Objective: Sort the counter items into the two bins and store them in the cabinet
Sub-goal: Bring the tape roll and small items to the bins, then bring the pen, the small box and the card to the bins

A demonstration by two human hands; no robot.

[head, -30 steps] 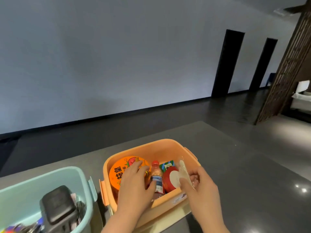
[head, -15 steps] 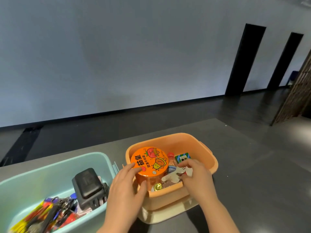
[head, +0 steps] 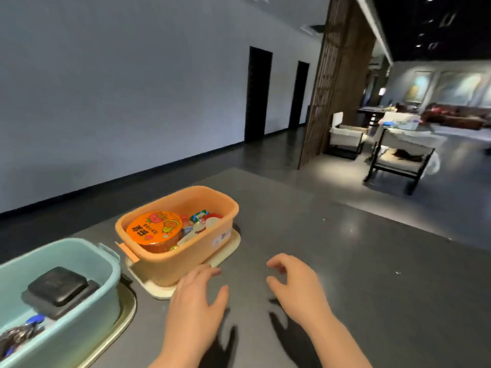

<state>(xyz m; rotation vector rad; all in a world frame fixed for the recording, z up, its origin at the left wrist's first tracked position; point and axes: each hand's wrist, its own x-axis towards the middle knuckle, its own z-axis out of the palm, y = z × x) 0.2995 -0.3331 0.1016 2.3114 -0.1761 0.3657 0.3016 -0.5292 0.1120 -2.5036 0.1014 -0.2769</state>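
An orange bin (head: 196, 257) sits on a cream lid (head: 162, 289) on the grey counter (head: 345, 261). Inside lie an orange noodle cup (head: 154, 228), a small bottle, a red-lidded tub (head: 212, 217) and a white plastic spoon (head: 192, 233). To its left a teal bin (head: 87, 309) on its own lid holds a black case (head: 57, 286) and several keys and small items. My left hand (head: 196, 301) hovers just in front of the orange bin, fingers relaxed and empty. My right hand (head: 295, 285) hangs above the counter to the right, fingers loosely curled, holding nothing.
The counter stretches bare to the right and front of the bins. Beyond its far edge are dark floor, a wooden lattice screen (head: 332, 83), white-cushioned chairs (head: 398, 155) and a grey wall with two dark doorways.
Both hands have come out of the orange bin and drawn back toward me. The spoon now lies in the bin. The view has swung to the right.
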